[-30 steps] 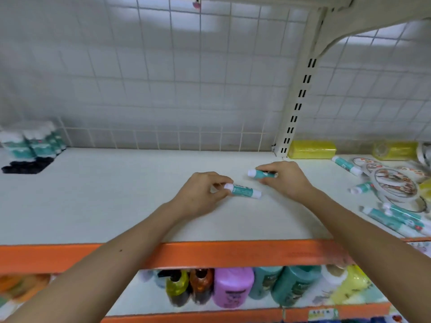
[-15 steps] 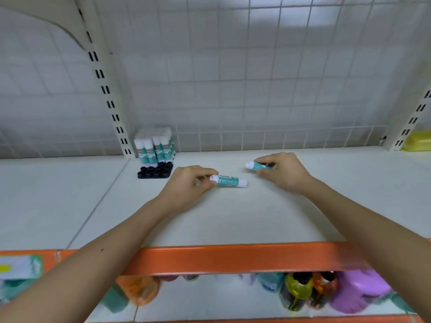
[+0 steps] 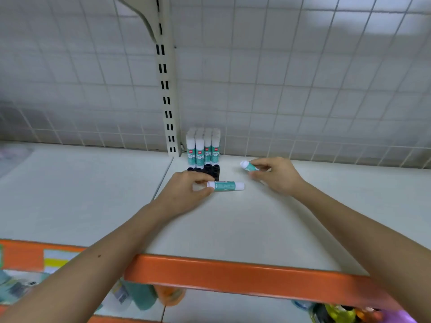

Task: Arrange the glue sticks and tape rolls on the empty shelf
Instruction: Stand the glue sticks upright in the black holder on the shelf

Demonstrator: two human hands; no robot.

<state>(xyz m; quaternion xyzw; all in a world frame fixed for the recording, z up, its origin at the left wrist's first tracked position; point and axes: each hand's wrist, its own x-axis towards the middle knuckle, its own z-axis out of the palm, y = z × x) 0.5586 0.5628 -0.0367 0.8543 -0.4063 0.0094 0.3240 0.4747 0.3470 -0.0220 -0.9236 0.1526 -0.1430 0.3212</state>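
Note:
My left hand [image 3: 186, 192] pinches a teal-and-white glue stick [image 3: 226, 186] by one end; the stick lies level just above the white shelf [image 3: 245, 224]. My right hand [image 3: 277, 176] holds a second glue stick [image 3: 249, 166] with its white cap pointing left. Behind my left hand, several glue sticks [image 3: 203, 148] stand upright in a tight block against the back wall, beside the slotted upright post [image 3: 168, 101]. In front of that block sits a row of black items [image 3: 210, 170], partly hidden by my left fingers. No tape rolls are in view.
The shelf has an orange front lip [image 3: 233, 273]. A white wire-grid back panel [image 3: 303, 89] closes the rear. A neighbouring shelf board [image 3: 77, 187] extends to the left. Bottles [image 3: 168, 294] stand on the shelf below.
The view has swung left, bringing the upright block of glue sticks from the far left to just behind my hands. Both hands have carried their glue sticks leftward toward that block.

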